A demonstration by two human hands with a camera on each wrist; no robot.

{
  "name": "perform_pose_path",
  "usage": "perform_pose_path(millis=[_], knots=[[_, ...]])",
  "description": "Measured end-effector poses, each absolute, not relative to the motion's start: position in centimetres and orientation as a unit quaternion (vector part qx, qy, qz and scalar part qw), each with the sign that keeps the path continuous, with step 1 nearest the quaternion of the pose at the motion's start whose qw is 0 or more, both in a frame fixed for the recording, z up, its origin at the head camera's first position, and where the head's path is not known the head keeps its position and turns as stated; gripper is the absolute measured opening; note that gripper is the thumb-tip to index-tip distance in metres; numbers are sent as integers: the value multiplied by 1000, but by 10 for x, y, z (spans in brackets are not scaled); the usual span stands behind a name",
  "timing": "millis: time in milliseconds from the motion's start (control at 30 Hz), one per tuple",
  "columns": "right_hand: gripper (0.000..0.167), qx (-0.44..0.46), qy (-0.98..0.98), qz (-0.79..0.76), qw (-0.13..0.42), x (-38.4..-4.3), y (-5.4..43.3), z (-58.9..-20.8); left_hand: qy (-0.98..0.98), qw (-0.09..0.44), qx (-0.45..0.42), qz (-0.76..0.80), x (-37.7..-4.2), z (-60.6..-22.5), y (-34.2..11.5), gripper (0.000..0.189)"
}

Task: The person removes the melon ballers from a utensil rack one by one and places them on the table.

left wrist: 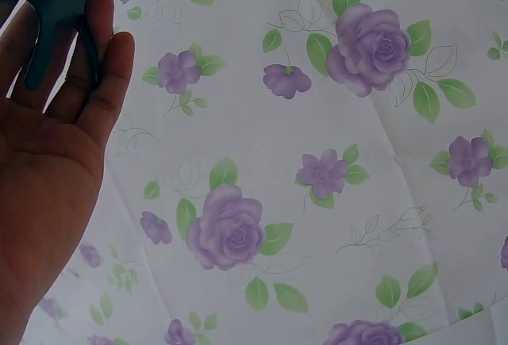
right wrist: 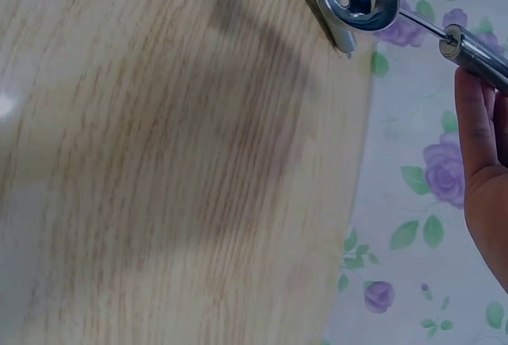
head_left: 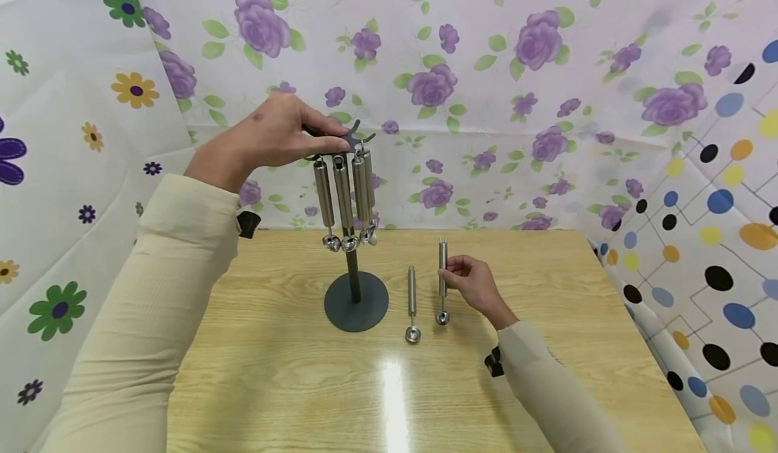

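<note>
Several scoops (head_left: 343, 193) hanging from the rack (head_left: 353, 271) show only in head view.

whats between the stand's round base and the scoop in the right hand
Another metal scoop lies on the wooden table between the round base and the held scoop, in the head view.

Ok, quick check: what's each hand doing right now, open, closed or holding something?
Left hand: closed, gripping the top of the dark stand.
Right hand: closed, holding a metal scoop.
</note>
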State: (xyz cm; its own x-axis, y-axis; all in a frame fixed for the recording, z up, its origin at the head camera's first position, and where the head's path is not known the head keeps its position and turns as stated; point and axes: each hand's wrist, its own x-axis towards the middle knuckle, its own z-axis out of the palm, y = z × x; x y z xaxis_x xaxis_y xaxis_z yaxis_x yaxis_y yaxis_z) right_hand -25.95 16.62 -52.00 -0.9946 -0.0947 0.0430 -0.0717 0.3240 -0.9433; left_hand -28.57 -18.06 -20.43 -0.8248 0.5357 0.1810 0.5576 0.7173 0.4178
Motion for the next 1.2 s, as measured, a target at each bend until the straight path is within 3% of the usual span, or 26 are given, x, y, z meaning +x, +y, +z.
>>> perform_pose_path(millis=[1200], knots=[[23,50,809,-582,69,-263,157,-563,-921,33,-296,-253,-288,-209,-181,29]])
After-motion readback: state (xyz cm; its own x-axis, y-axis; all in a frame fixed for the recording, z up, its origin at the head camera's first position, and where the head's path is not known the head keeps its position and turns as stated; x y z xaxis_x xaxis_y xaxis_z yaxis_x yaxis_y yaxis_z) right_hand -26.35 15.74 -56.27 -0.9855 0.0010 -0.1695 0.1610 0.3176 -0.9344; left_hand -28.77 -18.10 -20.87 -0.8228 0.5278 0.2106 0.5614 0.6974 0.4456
